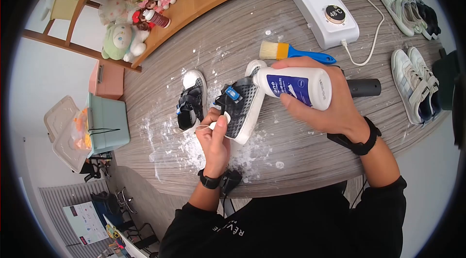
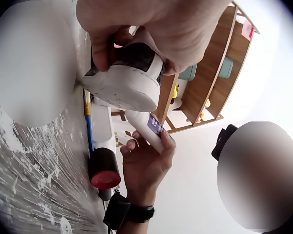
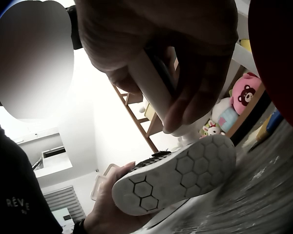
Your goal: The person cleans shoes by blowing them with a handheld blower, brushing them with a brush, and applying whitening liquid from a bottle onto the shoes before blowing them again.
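Note:
My left hand [image 1: 216, 149] grips the heel end of a small black-and-white shoe [image 1: 247, 100] with a perforated upper and a blue tag, held over the table. In the right wrist view the shoe's white sole [image 3: 185, 175] shows a honeycomb pattern. My right hand [image 1: 335, 110] is wrapped round a white plastic bottle [image 1: 319, 88] with a blue label, tipped on its side. The bottle's neck end overlaps the shoe's toe end in the head view. Its matching shoe [image 1: 194, 81] stands on the table to the left, among white smears.
Behind my right hand lies a blue-handled brush [image 1: 310, 56], with a black cylinder [image 1: 366, 88] to the right. A white appliance [image 1: 320, 20] reading 48°C stands farther back. White shoes [image 1: 408, 81] line the right edge; plush toys [image 1: 116, 40] sit on a wooden shelf [image 1: 204, 3].

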Tool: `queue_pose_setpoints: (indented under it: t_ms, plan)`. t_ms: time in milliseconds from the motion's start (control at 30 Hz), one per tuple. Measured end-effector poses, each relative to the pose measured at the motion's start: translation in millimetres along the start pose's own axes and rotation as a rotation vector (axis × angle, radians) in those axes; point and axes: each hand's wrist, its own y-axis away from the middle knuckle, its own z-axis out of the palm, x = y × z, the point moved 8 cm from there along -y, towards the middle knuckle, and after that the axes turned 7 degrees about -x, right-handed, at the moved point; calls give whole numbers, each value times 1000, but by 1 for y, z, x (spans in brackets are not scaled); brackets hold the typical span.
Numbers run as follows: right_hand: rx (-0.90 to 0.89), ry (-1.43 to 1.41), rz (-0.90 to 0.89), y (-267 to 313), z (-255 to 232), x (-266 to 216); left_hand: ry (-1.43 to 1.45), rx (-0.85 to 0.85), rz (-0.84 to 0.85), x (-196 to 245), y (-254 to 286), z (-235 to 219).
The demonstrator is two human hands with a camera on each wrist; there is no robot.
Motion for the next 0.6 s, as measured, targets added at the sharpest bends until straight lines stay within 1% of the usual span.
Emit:
queue_pose_setpoints:
  t_ms: [33, 133, 200, 233, 300, 333, 367, 433, 467, 500, 533, 567, 600]
  plan:
    - [0, 0, 1, 0, 0, 2, -48, -38, 12, 2, -1, 3]
    - [23, -60, 19, 0, -2, 3, -81, -57, 35, 8, 0, 9]
    - [80, -59, 112, 2, -10, 2, -93, -60, 22, 5, 1, 6]
    - [143, -48, 41, 4, -17, -2, -107, -60, 9, 3, 2, 4]
    - [310, -133, -39, 11, -32, -19, -88, -37, 2, 4, 1, 5]
    - [361, -240, -19, 13, -35, -22, -69, -12, -2, 4, 2, 4]
    - [362, -244, -18, 12, -33, -12, -73, -10, -3, 4, 3, 3]
    - [205, 180, -406, 13, -15, -26, 52, 62, -50, -7, 6, -5]
    - [-11, 74, -107, 5, 7, -10, 52, 55, -56, -12, 5, -12]
    - [-119, 37, 20, 6, 17, 3, -34, -1, -3, -12, 3, -18]
    - [-127, 77, -22, 7, 18, 2, -119, -55, 51, -11, 2, -19]
    - [-140, 114, -66, 7, 19, -1, -120, -55, 50, -12, 2, -18]
    - [-141, 111, -67, 7, 20, -1, -41, -29, 12, -15, 2, -19]
